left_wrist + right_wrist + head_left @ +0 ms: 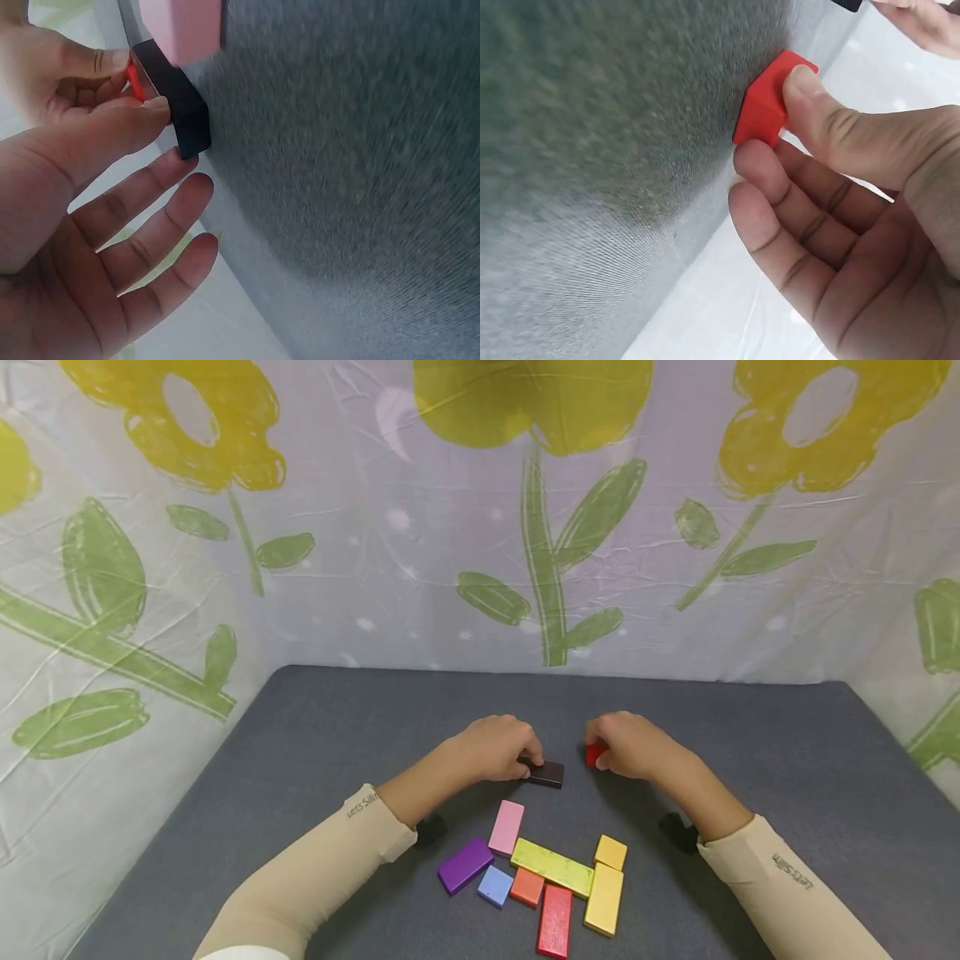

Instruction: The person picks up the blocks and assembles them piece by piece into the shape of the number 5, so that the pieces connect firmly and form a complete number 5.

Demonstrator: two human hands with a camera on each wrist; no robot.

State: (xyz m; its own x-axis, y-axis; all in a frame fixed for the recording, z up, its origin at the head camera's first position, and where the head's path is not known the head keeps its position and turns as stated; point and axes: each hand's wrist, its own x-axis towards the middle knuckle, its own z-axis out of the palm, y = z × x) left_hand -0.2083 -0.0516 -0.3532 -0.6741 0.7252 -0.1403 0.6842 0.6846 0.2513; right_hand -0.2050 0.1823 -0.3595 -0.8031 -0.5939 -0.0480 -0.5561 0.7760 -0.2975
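Near the far middle of the table, my left hand (498, 748) pinches a black block (546, 774) by its left end, thumb on one side and index finger on the other in the left wrist view; its other fingers are spread. To the right, my right hand (628, 745) grips a small red block (594, 753) between thumb and fingers. That red block (769, 97) stays close to the table cloth in the right wrist view. A short gap separates the two blocks. Nearer to me, a pink block (506, 827) lies just below the left hand.
Coloured blocks lie in a cluster at the front: a purple block (466, 866), a blue block (496, 887), an orange block (527, 887), a long yellow-green block (552, 867), a red block (554, 920) and two yellow ones. A flower-printed curtain (420, 552) encloses the dark table (360, 710).
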